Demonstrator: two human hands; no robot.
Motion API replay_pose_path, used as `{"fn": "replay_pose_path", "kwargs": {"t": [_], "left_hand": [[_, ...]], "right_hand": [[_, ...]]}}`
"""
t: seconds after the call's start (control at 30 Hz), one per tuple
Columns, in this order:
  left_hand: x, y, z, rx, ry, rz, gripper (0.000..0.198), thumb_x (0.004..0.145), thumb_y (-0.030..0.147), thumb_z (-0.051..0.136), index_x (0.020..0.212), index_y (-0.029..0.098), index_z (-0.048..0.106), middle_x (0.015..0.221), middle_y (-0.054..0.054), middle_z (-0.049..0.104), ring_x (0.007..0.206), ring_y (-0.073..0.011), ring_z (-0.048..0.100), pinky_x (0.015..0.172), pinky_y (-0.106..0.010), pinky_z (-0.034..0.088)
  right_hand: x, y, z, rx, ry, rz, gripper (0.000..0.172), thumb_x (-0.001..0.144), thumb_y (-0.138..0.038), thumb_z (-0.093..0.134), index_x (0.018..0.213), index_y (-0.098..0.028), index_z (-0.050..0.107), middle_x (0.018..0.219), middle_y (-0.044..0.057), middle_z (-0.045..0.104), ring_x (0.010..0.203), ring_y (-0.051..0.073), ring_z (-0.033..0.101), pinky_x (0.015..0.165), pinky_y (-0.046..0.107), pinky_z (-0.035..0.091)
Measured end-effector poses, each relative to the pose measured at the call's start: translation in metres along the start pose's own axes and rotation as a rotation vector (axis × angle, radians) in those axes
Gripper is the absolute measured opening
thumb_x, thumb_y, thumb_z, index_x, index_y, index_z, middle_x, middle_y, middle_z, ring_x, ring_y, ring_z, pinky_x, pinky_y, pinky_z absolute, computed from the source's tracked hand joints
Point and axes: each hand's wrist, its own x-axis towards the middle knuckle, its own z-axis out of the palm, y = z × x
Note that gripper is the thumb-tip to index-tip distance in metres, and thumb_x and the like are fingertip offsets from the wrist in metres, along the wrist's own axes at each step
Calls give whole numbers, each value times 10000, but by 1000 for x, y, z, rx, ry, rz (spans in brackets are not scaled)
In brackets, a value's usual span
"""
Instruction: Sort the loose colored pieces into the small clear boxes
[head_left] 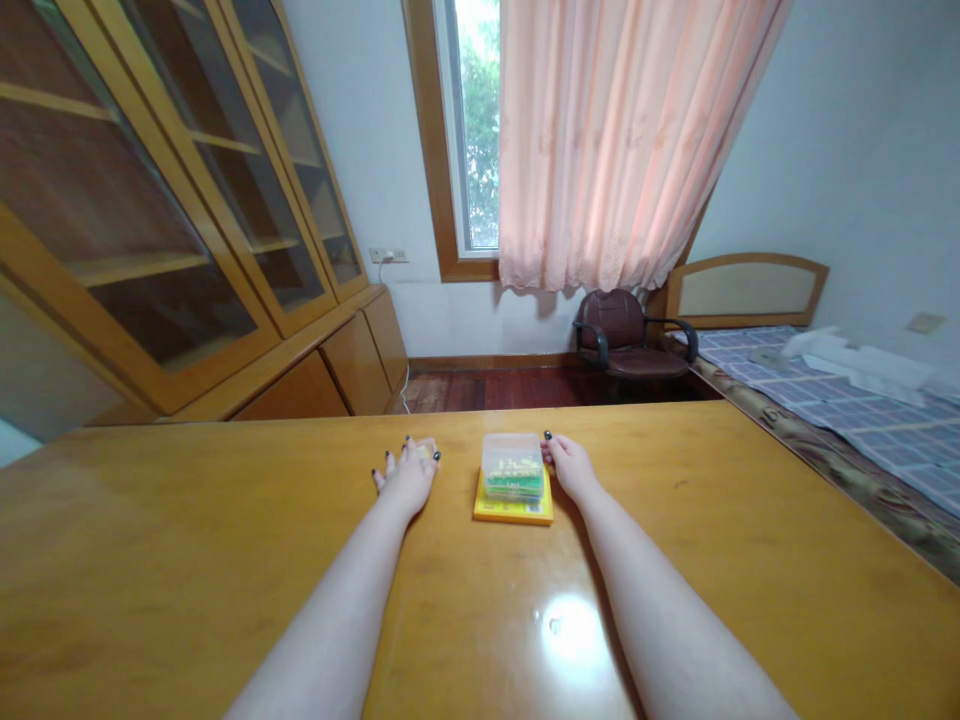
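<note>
Ahead of me on the table, a clear plastic box with green and pale yellow contents stands on a flat yellow box. My right hand is at the plastic box's right side, its fingers curled in and its fingertips at the edge. How firmly they hold it cannot be told. To the left, my left hand lies with fingers spread over a small clear piece with something pale yellow in it. That hand covers most of the piece, so its kind is unclear.
The wooden table spans the foreground. Beyond it are a glass-door cabinet on the left, a pink curtain by the window and a brown office chair. A bed stands along the right.
</note>
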Motion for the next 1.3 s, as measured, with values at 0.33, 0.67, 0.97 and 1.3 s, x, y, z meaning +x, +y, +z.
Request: {"fn": "replay_pose_path", "kwargs": {"t": [0.33, 0.67, 0.97, 1.3], "left_hand": [[-7, 8, 2, -2, -59, 425, 750, 757, 498, 451, 1391, 179, 210, 1463, -105, 218, 1343, -288, 171, 1068, -525, 108], [-11, 5, -17, 131, 122, 269, 562, 806, 553, 344, 1226, 203, 475, 1130, -137, 567, 1054, -310, 506, 929, -450, 317], [-5, -9, -23, -27, -175, 517, 727, 672, 415, 569, 1345, 257, 343, 1255, -63, 525, 1152, -254, 464, 975, -350, 315], [-3, -15, -21, -15, -407, 666, 931, 491, 462, 741, 1327, 348, 347, 1473, -56, 198, 1352, -332, 83, 1061, -544, 29]], "right_hand": [[1, 2, 1, -33, 12, 4, 390, 716, -514, 504, 735, -147, 633, 636, 51, 621, 613, 159, 553, 587, 261, 415], [-1, -5, 2, -80, 26, -5, 410, 708, -551, 499, 688, -159, 620, 650, 61, 634, 616, 166, 558, 584, 263, 417], [-1, -2, 0, -69, 6, -4, 396, 717, -527, 498, 725, -153, 629, 672, 55, 637, 613, 158, 557, 595, 262, 414], [-3, -7, 1, -90, -2, -11, 379, 729, -510, 488, 719, -156, 625, 655, 43, 625, 620, 161, 551, 598, 260, 409]]}}
